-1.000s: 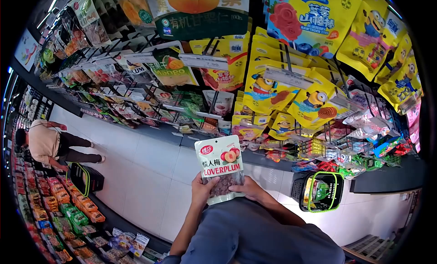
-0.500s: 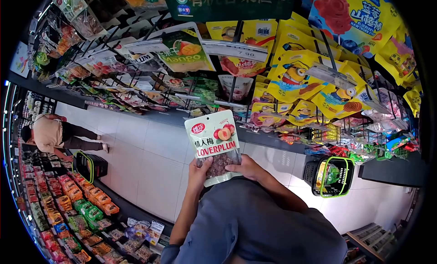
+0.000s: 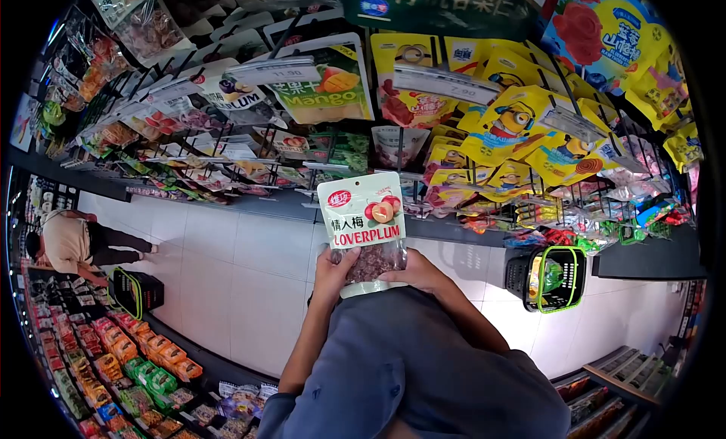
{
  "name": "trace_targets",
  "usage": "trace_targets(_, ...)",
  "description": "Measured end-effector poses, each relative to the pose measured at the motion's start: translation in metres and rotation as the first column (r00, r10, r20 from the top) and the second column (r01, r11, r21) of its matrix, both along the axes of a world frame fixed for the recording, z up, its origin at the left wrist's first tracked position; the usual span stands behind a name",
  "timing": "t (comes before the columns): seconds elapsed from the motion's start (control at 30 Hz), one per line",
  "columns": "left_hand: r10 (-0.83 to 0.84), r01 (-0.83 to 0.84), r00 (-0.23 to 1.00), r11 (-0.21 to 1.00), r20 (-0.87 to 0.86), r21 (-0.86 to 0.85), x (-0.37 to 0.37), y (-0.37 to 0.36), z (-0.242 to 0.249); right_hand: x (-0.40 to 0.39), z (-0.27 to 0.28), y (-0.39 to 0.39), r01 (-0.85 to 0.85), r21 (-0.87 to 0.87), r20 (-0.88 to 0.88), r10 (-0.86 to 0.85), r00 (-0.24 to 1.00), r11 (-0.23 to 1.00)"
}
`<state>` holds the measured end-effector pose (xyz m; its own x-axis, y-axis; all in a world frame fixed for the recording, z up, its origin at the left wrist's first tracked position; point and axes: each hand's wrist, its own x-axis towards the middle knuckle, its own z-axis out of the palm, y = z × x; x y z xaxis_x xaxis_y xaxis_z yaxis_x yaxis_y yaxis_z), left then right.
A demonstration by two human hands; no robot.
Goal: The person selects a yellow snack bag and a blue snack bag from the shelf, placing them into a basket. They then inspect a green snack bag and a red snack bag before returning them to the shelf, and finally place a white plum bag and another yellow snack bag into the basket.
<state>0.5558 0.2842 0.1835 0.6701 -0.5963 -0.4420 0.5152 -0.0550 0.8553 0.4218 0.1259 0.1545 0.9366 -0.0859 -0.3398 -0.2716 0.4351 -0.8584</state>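
A pouch of dried plums (image 3: 368, 231), pale green on top with "LOVERPLUM" in red and a clear lower half showing dark fruit, is held upright in front of my body. My left hand (image 3: 333, 273) grips its lower left edge, thumb across the front. On the lower right, my right hand (image 3: 414, 271) clasps the pouch the same way, with its thumb on the clear part. The fingers behind the pouch are hidden.
Hanging snack bags, including a green mango pouch (image 3: 321, 80) and yellow packs (image 3: 510, 121), fill the rack ahead. A black basket with green trim (image 3: 556, 280) stands on the floor at right. At left, another person (image 3: 72, 242) bends near a second basket (image 3: 136, 291) beside low shelves.
The pouch stays in both hands and sits slightly higher and to the right in view. The rack's hanging bags have shifted right in the picture, and the person at left appears further left.
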Motion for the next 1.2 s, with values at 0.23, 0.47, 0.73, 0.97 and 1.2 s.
trace_targets(0.23,-0.103,0.103,0.993,0.995,0.051,-0.007,0.088,0.021,0.005,0.064,0.004,0.047,0.122,-0.199,-0.024,-0.13,0.991,0.972)
trace_targets(0.47,-0.174,0.178,0.984,0.969,0.04,-0.173,0.174,0.046,-0.006,0.133,-0.005,0.088,0.107,-0.54,-0.136,-0.212,0.968,0.835)
trace_targets(0.73,-0.257,0.258,0.966,0.954,0.029,-0.152,0.23,0.076,-0.011,0.212,0.017,0.11,0.594,-0.311,0.17,-0.571,0.803,0.742)
trace_targets(0.97,-0.234,0.238,0.971,0.965,0.045,-0.109,0.26,0.095,-0.034,0.255,0.011,0.127,0.569,-0.409,0.098,-0.586,0.804,0.713)
trace_targets(1.2,-0.054,0.058,0.998,0.982,0.028,-0.179,0.282,0.093,-0.029,0.273,-0.007,0.141,0.519,-0.43,0.042,-0.557,0.829,0.739)
